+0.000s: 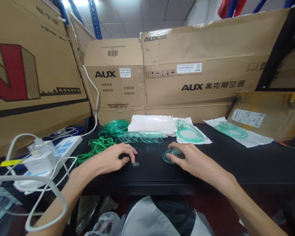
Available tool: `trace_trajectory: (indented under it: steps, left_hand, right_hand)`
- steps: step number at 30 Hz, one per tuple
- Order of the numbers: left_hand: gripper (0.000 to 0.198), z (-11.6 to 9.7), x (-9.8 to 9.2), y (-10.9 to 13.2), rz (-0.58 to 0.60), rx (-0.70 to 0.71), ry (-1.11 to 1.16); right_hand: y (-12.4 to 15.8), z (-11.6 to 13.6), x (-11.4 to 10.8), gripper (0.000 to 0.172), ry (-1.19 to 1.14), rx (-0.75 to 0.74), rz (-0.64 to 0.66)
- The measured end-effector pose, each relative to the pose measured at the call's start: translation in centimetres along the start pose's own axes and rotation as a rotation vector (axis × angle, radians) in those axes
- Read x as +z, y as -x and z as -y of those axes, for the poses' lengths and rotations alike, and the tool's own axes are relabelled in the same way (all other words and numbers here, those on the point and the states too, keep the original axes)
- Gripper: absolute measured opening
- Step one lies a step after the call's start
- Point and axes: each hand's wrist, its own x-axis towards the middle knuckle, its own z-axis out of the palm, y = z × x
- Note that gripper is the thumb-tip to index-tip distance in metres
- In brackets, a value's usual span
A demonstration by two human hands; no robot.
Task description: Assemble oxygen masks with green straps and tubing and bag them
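My right hand (186,154) has its fingers and thumb round a clear, green-tinted oxygen mask (166,158) at the table's middle; the hand hides part of the mask. To the left, my left hand (119,155) is bent over the black tabletop, thumb and index finger apart. Its index fingertip touches a small shiny, metal-looking strip (136,164) lying flat. Beyond the hands, a row of similar clear masks (144,137) lies nested on its side. Green elastic cords (94,149) are heaped beside my left forearm, with coiled green tubing (115,127) behind them.
White pouches (151,123) are stacked at the back. Two pouches with green tubing, a nearer one (190,132) and a farther one (233,132), lie to the right. A power strip (66,147) with looping white cables crowds the left. Cardboard boxes (167,95) wall the table's rear.
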Motion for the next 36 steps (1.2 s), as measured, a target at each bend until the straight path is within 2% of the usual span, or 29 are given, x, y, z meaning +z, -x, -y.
trace_trajectory:
  steps: [5,15,22,26,31,34,36]
  left_hand:
    - [0.029,0.5,-0.1,1.0,-0.057,-0.058,-0.078]
    - [0.015,-0.6,0.5,1.2,-0.048,-0.005,-0.066]
    - [0.021,0.8,0.0,1.1,-0.012,0.017,-0.035]
    - [0.026,1.1,-0.1,1.9,-0.066,-0.035,-0.039]
    - [0.034,-0.4,0.3,1.2,-0.161,-0.037,-0.045]
    - [0.032,-1.2,0.7,-0.7,-0.219,0.035,-0.063]
    - [0.031,-1.4,1.0,-2.3,-0.292,0.061,-0.088]
  right_hand:
    - [0.1,-0.1,0.0,0.04,0.0,-0.006,-0.002]
    - [-0.2,-0.5,0.1,0.041,0.001,-0.023,0.005]
    - [0.0,-0.3,0.0,0.041,-0.021,-0.008,-0.006]
    - [-0.1,-0.9,-0.3,0.039,-0.037,-0.066,-0.014]
    - [-3.0,-2.4,-1.6,0.032,-0.083,-0.215,-0.1]
    - [-6.3,-2.7,-2.3,0.026,-0.15,-0.288,-0.209]
    - [-8.4,-2.6,-2.4,0.025,-0.163,-0.316,-0.236]
